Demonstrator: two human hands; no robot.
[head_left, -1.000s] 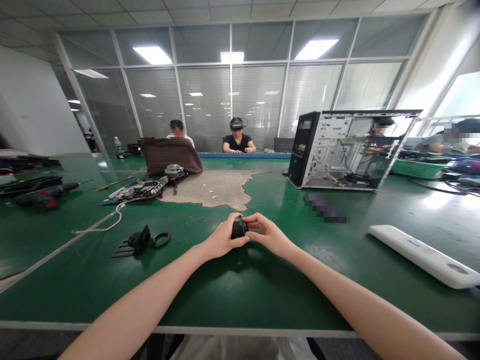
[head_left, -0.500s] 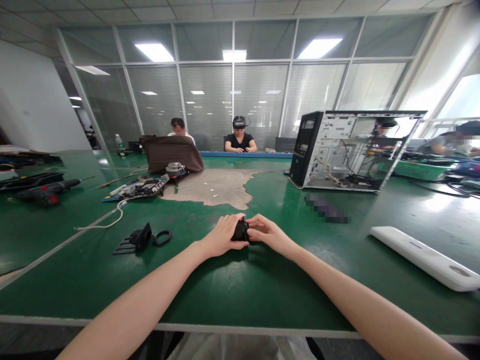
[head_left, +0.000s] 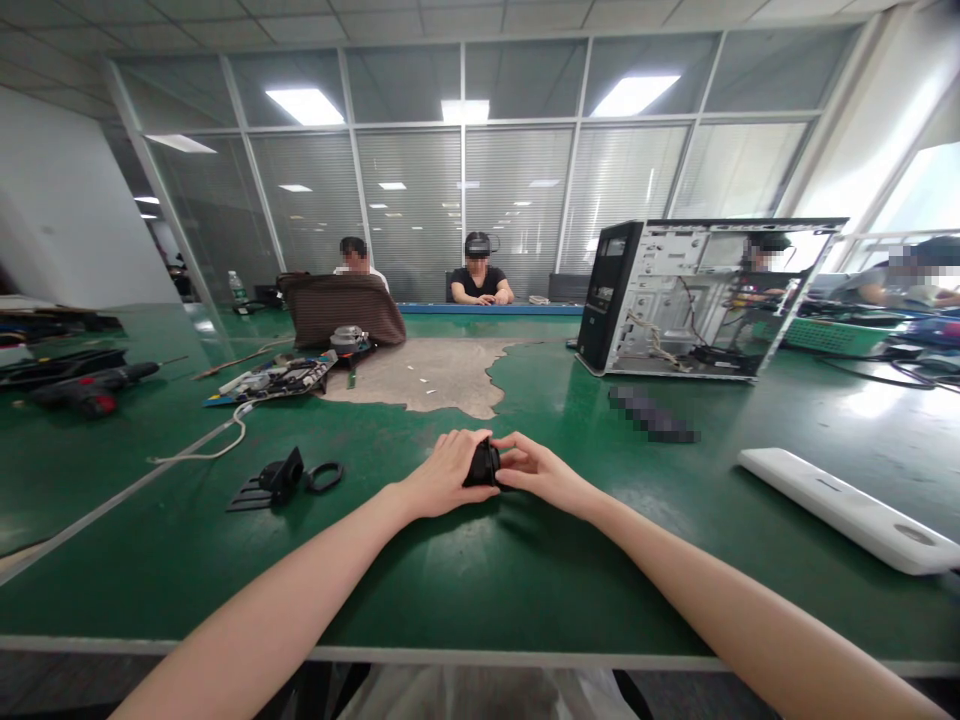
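— Now, one compact black plastic piece (head_left: 481, 466), just the one, is being held between two bare hands above a glossy green tabletop (head_left: 420, 600)! And around it?

— To the left, one black bracket with a slotted flat plate (head_left: 279, 476) is seen, with one round black ring (head_left: 324, 489) just beside it. Over on the right, one long white plastic slab (head_left: 847, 512) is laid slantwise, and beyond it one black-and-silver computer case (head_left: 611, 300) is stood upright, open-sided.

— Which way is the piece pointed?

— Its exposed end is turned to the right! The long axis can't be told; too much is covered by the hands. Nor can it be told whether the tabletop is touched.

— And the grip?

— By the left hand (head_left: 444, 475) the piece is wrapped from the left, thumb on the near side; by the right hand (head_left: 538, 468) its right edge is pinched between thumb and fingertips.
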